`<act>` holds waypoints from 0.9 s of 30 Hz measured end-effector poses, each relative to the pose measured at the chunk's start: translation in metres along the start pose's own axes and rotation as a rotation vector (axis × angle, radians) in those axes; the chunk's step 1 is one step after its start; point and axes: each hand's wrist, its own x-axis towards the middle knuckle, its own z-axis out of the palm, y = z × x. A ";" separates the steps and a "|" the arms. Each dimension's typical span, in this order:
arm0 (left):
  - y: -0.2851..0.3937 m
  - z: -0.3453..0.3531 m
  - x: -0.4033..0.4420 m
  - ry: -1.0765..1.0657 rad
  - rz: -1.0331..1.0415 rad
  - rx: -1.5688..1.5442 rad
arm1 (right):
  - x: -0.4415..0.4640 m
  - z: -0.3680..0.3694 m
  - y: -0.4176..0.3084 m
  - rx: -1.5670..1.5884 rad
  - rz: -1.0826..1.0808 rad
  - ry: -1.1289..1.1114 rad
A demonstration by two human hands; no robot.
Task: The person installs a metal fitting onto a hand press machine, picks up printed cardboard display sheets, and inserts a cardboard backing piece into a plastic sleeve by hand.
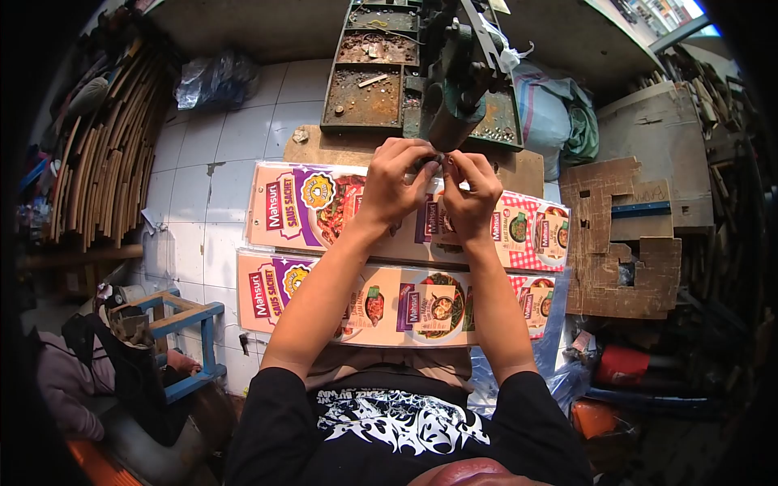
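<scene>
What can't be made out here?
- Head view: anything between the left hand and right hand; they cover it.
- Head view: parts of the far printed sheet, behind both hands.
- Head view: little pieces in the left tray, too small to identify.
- Head view: left tray's far end, cut by the top edge.

The only view comes from the person's head, looking forward and steeply down toward the green machine (454,117). It sits near: the wearer's own shirt (405,421) fills the edge below the machine. The wide, curved view also covers tiled floor (185,182) left of the machine and cardboard (596,275) to its right.
</scene>
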 end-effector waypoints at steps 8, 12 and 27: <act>0.002 0.000 0.000 -0.007 0.020 0.043 | 0.000 0.000 -0.002 -0.031 -0.011 -0.016; 0.002 0.001 -0.001 0.004 0.051 0.076 | 0.000 0.000 -0.003 -0.050 -0.021 -0.018; 0.012 -0.005 -0.001 0.001 0.154 0.336 | 0.000 -0.001 -0.010 -0.127 -0.042 -0.040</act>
